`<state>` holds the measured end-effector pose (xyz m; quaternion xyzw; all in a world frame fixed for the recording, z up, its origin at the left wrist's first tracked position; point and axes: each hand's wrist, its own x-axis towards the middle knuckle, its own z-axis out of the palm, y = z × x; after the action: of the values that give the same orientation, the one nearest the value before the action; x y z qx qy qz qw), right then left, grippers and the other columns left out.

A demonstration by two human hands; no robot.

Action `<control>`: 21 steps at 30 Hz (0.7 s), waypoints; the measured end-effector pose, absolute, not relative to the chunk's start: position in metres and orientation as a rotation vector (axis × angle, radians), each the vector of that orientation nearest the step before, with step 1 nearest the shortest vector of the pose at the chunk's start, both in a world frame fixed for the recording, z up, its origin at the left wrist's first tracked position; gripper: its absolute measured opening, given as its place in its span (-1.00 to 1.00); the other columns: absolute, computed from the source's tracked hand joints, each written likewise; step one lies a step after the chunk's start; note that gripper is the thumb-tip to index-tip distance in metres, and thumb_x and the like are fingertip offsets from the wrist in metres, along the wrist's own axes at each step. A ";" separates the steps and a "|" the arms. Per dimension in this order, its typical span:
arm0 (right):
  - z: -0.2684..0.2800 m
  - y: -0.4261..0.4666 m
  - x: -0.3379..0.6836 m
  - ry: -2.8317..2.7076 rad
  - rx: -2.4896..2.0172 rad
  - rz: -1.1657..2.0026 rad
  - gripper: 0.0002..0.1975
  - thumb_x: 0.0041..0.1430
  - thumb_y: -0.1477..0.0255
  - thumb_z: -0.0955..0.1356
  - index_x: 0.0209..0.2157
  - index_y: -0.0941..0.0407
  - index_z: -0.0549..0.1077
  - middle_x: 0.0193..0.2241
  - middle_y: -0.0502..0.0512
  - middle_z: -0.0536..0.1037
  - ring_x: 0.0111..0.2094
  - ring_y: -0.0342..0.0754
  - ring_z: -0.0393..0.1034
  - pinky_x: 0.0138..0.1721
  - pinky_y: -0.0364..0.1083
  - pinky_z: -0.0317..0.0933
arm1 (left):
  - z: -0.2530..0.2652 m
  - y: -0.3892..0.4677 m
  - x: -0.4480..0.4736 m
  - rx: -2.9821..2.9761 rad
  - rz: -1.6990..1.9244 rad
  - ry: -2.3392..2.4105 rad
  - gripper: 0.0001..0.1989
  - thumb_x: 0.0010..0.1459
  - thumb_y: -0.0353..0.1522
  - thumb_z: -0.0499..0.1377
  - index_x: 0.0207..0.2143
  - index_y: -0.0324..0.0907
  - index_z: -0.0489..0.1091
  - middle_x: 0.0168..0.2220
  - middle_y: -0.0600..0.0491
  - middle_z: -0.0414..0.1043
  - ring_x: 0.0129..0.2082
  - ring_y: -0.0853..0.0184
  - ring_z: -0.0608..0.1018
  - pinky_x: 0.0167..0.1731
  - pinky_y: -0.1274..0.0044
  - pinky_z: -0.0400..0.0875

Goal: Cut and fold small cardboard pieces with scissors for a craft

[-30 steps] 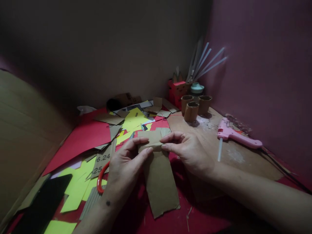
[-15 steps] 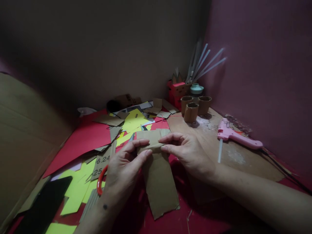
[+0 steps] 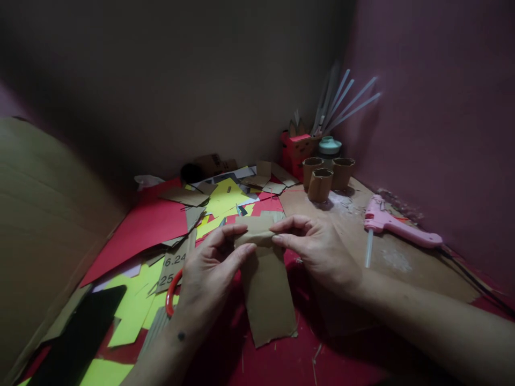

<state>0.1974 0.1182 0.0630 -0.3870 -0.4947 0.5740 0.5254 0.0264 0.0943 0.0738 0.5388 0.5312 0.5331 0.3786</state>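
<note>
A long strip of brown cardboard (image 3: 269,297) is held between my two hands, with a crosswise crease near its far end. My left hand (image 3: 215,273) pinches the left edge at that crease, thumb below and fingers above. On the opposite edge my right hand (image 3: 317,249) grips it the same way, thumb and fingertips pressed close. The strip's near end points toward me over the red surface (image 3: 289,364). Just left of my left hand shows the orange-red handle of scissors (image 3: 172,295), partly hidden by the wrist.
At right a pink glue gun (image 3: 396,225) lies on a brown board (image 3: 426,273). Behind stand three small cardboard cups (image 3: 321,186), a red box (image 3: 293,155) and clear glue sticks (image 3: 346,104). Red paper (image 3: 145,230), yellow paper (image 3: 132,305) and a black flat object (image 3: 84,338) cover the left.
The whole view has shifted slightly, so things appear a little further right. Both hands keep their pinch on the cardboard strip, whose near end has risen a little in view.
</note>
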 end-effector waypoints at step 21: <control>0.063 0.120 0.197 -1.209 -0.886 1.324 -0.95 -0.07 0.50 0.45 -0.46 0.10 0.56 -0.47 0.00 0.54 -0.41 -0.12 0.41 -0.34 -0.08 0.31 | 0.072 0.091 0.023 1.843 1.528 1.441 -0.86 0.02 -0.41 0.34 -0.38 0.04 0.54 -0.38 0.25 0.54 -0.36 0.43 0.52 -0.29 0.65 0.40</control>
<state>0.1968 0.1196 0.0630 -0.3728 -0.5086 0.5572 0.5403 0.0233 0.0908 0.0723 0.6497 0.5078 0.5387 0.1727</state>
